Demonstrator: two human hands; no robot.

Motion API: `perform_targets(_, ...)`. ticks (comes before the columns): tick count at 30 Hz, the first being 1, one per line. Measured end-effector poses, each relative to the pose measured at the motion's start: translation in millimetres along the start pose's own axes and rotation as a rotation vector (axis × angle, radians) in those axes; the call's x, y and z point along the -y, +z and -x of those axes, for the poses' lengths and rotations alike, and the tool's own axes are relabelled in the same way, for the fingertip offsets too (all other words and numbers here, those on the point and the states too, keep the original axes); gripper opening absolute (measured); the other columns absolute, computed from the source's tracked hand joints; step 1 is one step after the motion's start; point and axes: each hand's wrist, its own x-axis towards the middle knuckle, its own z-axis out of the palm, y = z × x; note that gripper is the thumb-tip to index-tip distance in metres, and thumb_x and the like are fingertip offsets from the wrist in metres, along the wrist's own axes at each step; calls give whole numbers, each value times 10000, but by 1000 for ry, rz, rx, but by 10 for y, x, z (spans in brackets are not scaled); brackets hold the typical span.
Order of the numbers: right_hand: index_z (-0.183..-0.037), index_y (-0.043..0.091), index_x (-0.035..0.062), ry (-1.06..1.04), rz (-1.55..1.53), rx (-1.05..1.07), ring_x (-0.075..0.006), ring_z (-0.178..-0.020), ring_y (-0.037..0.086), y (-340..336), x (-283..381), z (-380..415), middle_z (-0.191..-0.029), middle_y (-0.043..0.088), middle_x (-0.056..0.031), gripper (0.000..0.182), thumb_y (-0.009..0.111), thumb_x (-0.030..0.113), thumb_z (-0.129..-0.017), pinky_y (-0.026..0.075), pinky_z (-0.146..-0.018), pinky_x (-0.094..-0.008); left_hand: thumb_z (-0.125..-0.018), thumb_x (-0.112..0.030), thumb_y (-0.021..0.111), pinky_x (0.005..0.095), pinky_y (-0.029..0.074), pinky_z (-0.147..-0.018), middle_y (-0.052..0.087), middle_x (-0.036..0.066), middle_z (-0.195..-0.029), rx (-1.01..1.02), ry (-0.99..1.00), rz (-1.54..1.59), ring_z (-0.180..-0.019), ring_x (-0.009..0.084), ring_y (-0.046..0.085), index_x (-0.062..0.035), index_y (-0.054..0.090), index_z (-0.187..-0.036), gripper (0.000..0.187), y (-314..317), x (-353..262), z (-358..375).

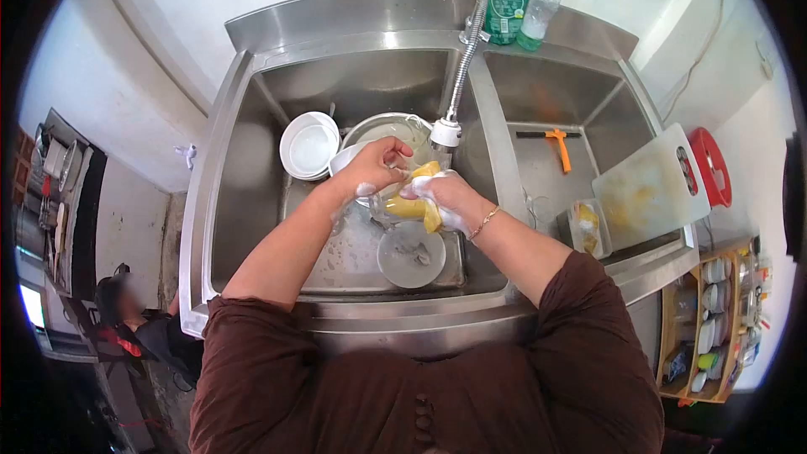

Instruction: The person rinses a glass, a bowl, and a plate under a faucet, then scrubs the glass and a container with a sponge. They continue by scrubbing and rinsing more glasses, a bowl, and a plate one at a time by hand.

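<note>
Over the left basin, my left hand (376, 170) has its fingers curled at the edge of a clear, see-through vessel (380, 208), whose exact kind is hard to make out. My right hand (447, 198), covered in white suds, grips a yellow cloth (431, 217). Part of the yellow shows through the clear wall. Below my hands, a translucent bowl (411, 257) sits on the basin floor. White bowls (309, 145) are stacked to the left, and a large round container (388, 128) stands behind my hands. The faucet head (445, 132) hangs just beyond them.
In the right basin lie an orange-handled squeegee (558, 151), a stained cutting board (651, 189) leaning, and a clear tub (586, 229). A green pouch (508, 8) and bottle (539, 15) stand on the back ledge. A red basin (710, 166) is beyond the board. A person (151, 328) is at lower left.
</note>
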Motion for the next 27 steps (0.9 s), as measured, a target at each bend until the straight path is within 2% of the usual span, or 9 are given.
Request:
perform_targets(2,-910,573,-47,0,-96,-4,-190,-789,605,26,-33,1,-877,593,-109,224,650,-7,-704,485,-648,-309,-714,-7,619,239,446,-693,581,56,-851,-118,50,11,-760,123,565,0,499,-1061,367,49,57,119)
perform_targets(6,-945,562,-43,-59,-201,-22,-202,-791,615,193,-121,-37,-892,602,-109,226,634,13,-738,499,-676,-316,-748,-193,622,318,518,-568,600,81,-847,-395,-540,615,-694,182,605,-31,543,-971,288,147,-134,430)
perform_targets(9,-993,555,-29,-150,-144,21,-208,-814,617,475,-320,-82,-905,612,-102,247,626,60,-774,499,-701,-322,-752,-213,592,327,520,-511,600,97,-805,-427,-448,952,-649,205,614,-32,546,-944,268,124,172,379)
perform_targets(11,-1019,541,-30,-535,683,-207,-234,-831,612,691,-458,-64,-891,612,-128,266,610,57,-776,486,-719,-343,-749,-229,585,341,523,-540,600,115,-782,-497,-385,968,-642,216,612,-26,547,-927,273,37,339,290)
perform_targets(15,-978,548,9,-994,1256,-32,-388,-837,560,458,-365,-310,-922,593,-196,273,530,209,-792,443,-753,-428,-711,-204,610,366,501,-571,584,123,-770,-574,-364,1094,-636,241,587,11,546,-904,296,-66,260,338)
perform_targets(17,-955,549,19,-1067,1250,2,-374,-842,556,532,-293,-404,-907,592,-186,265,532,230,-795,437,-752,-435,-718,-193,610,373,507,-585,585,129,-767,-829,-333,936,-635,254,590,18,547,-893,281,-106,542,206)
perform_targets(20,-934,560,23,-689,1078,-130,-348,-860,550,866,-272,-427,-894,590,-183,231,522,206,-797,430,-759,-431,-726,-200,613,369,507,-586,590,127,-742,-643,-275,1066,-632,254,595,18,551,-895,282,-214,475,198)
perform_targets(22,-936,578,41,-662,430,-77,-359,-767,585,869,-399,-622,-853,609,-187,232,552,181,-753,461,-697,-405,-734,-197,609,342,500,-572,588,106,-708,-514,-180,1160,-610,229,586,5,562,-881,254,-248,207,298)
perform_targets(27,-919,574,33,-1174,1211,-213,-361,-818,581,617,-459,-442,-856,608,-190,178,494,110,-780,458,-722,-411,-726,-156,618,347,492,-551,592,109,-750,-597,-287,961,-601,210,579,1,569,-854,209,-155,332,276)
